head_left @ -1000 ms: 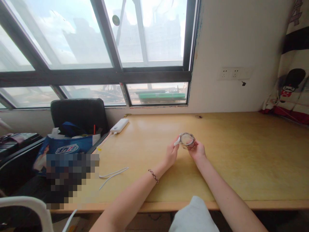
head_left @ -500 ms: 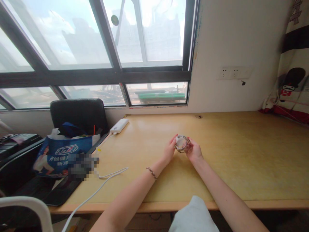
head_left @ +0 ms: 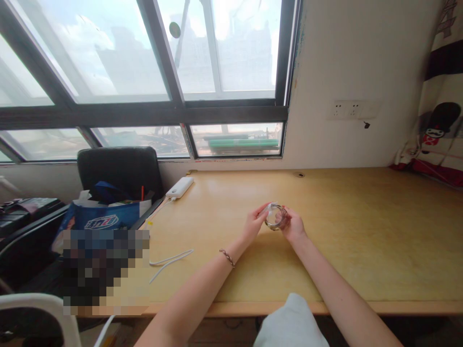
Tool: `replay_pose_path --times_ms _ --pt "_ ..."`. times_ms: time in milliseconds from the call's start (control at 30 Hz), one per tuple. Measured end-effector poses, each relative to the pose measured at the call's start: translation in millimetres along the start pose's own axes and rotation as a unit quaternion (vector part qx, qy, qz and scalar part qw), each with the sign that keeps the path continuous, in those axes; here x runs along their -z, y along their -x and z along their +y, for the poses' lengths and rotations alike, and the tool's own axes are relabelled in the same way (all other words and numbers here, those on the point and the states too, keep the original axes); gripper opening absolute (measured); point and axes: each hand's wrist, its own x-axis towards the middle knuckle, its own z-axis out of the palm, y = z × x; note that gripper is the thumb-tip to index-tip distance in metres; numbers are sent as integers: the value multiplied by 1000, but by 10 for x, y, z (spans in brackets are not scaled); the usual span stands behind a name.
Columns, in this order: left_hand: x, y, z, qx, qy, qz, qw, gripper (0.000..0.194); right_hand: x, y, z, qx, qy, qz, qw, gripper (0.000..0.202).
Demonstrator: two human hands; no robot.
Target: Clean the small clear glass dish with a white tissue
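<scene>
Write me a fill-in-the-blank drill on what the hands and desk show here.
1. Both hands hold a roll of clear ____ over the desk.
2. The bracelet is on the ____ wrist.
3. The white power bank lies near the desk's back-____ corner.
4. The left hand and right hand are ____ the desk, not resting on it.

Missing words: tape; left; left; above

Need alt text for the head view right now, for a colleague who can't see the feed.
Both hands hold a small clear roll of tape above a wooden desk: the left hand pinches its white loose end, the right hand grips the roll. A white power bank with its cable lies at the desk's far left, beside a black chair holding a blue bag.
</scene>
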Motion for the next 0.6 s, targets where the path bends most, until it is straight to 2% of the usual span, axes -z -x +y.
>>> replay_pose_path --times_ms 200,333,500,600 --pt "-37 25 81 -7 -60 -24 998 33 -109 108 25 -44 114 -46 991 9" --pt "-79 35 159 -36 -82 -35 995 29 -117 121 81 -32 108 -59 992 7" --pt "-54 -2 133 2 -95 29 995 33 -62 61 66 -36 42 -34 998 5" --pt "-40 -21 35 19 -87 56 994 35 -12 10 34 -13 -1 12 1000 7"
